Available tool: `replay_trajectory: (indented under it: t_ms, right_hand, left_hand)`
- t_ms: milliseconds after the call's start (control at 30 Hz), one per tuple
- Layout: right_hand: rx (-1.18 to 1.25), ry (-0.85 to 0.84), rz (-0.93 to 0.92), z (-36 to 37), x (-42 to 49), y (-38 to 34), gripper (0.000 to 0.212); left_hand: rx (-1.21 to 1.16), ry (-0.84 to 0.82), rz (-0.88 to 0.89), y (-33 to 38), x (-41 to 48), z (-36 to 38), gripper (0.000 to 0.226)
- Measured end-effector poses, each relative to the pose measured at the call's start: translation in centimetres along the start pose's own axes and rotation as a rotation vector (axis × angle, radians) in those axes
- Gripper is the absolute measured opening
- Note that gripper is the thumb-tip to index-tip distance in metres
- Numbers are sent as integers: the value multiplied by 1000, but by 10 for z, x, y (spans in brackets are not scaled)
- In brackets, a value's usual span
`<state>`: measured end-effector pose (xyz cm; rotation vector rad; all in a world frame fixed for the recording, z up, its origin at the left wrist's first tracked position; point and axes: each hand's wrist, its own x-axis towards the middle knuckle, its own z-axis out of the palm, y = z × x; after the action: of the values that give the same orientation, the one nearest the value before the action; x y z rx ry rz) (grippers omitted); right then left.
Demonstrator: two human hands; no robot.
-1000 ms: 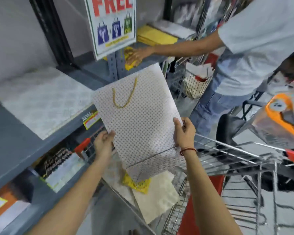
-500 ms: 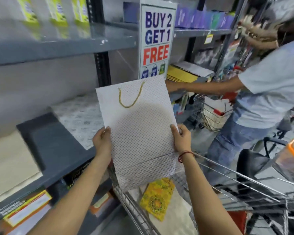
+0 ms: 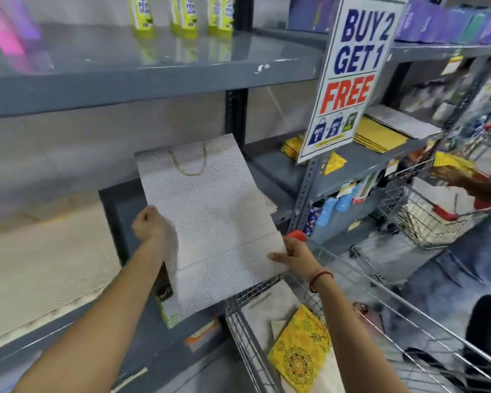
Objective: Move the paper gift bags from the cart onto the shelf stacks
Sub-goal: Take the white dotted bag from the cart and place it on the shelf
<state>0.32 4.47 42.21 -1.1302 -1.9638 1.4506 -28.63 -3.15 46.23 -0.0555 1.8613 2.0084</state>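
Over the middle shelf (image 3: 119, 205), the white gift bag (image 3: 213, 217) has tipped from upright above the cart (image 3: 233, 307) to nearly flat over the stack (image 3: 267, 199). The left hand (image 3: 150, 225) grips its left edge and the right hand (image 3: 292, 255) pinches the near right edge. Letting go looks next.
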Motion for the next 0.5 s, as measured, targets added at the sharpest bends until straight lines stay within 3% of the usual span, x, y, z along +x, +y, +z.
replay_trajectory:
  t_ms: [100, 200, 400, 500]
  right_hand:
    - [-58, 122, -5, -1, 37, -3, 23]
    - [-52, 294, 8, -7, 80, -14, 27]
    - [-144, 372, 94, -6, 156, -25, 42]
    - [-247, 369, 139, 2, 177, -21, 47]
  left_hand:
    - [80, -46, -54, 12, 25, 15, 34]
    - [353, -157, 2, 12, 30, 27, 37]
    - [725, -357, 138, -26, 15, 39, 26]
    - [972, -387, 250, -33, 14, 38, 61]
